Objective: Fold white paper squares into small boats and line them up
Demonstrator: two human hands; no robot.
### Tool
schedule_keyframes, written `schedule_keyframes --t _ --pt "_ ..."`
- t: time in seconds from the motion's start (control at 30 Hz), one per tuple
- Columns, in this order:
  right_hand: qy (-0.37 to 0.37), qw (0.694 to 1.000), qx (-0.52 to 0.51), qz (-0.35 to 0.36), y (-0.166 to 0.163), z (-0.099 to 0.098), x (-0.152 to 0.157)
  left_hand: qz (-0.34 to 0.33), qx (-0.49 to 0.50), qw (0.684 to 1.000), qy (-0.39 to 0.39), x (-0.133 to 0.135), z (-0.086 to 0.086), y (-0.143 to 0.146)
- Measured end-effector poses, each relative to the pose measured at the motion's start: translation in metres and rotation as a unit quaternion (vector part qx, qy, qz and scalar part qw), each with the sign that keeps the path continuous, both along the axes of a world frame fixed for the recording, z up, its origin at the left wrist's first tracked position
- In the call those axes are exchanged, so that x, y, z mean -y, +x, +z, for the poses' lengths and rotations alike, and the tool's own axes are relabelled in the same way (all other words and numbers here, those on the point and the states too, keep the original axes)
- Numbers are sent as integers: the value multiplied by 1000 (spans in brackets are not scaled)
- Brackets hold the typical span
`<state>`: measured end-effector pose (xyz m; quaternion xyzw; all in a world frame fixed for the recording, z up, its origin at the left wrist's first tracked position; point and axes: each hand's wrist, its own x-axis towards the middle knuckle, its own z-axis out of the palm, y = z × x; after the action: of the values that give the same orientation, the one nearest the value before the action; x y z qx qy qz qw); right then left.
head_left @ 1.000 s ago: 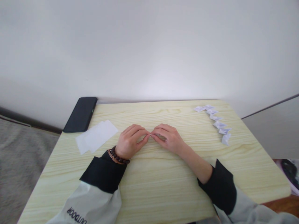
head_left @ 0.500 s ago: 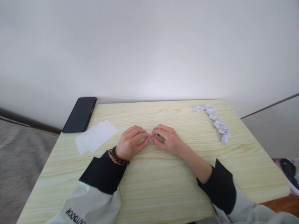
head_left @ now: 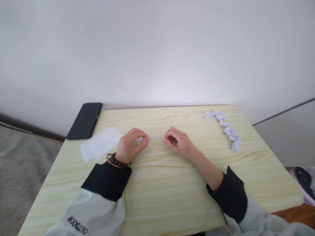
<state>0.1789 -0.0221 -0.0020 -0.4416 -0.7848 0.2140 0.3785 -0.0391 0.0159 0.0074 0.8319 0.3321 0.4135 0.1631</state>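
A narrow white strip of folded paper (head_left: 154, 137) stretches between my two hands over the middle of the table. My left hand (head_left: 131, 144) pinches it between thumb and index finger, and a bit of white shows behind the thumb too. At the strip's other end my right hand (head_left: 178, 142) is closed in a pinch, its fingertips covering that end. How the strip is folded is too blurred to tell.
Flat sheets of white paper (head_left: 100, 144) overlap on the left, near a black phone (head_left: 85, 121). Several small folded paper boats (head_left: 229, 131) form a curved row on the right. A white wall (head_left: 157, 52) rises behind the wooden table (head_left: 169, 196).
My hands have moved apart from fingertips touching, the left one going left and slightly away from me. The white strip now shows between them.
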Motion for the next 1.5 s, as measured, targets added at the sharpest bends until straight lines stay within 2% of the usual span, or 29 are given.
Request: schedule_keyframes --t 0.1,0.3,0.53,0.67,0.9,1.03,1.27,1.4,1.5 --pt "4 1000 -14 -12 -1 0 1 -6 -8 1000 17 1 0 1" --pt "31 998 43 40 -10 -1 2 -54 -39 996 66 6 -2 11" --pt "83 994 65 34 -10 2 1 -32 -50 994 94 5 -2 8" --pt "75 995 66 11 -5 3 1 -2 -45 995 94 1 -3 2" --pt "60 997 56 -7 2 4 -1 -1 -46 993 107 -2 -4 -2" --pt "71 996 40 -32 3 3 -1 32 -30 997 61 0 -1 -3" --pt "145 988 47 -23 -4 -1 1 11 -50 988 -148 9 1 3" --pt "159 987 26 -2 -5 -3 2 13 -45 987 -154 11 -3 7" --pt "161 987 1 -14 -6 -3 1 19 -26 989 -147 10 -3 8"
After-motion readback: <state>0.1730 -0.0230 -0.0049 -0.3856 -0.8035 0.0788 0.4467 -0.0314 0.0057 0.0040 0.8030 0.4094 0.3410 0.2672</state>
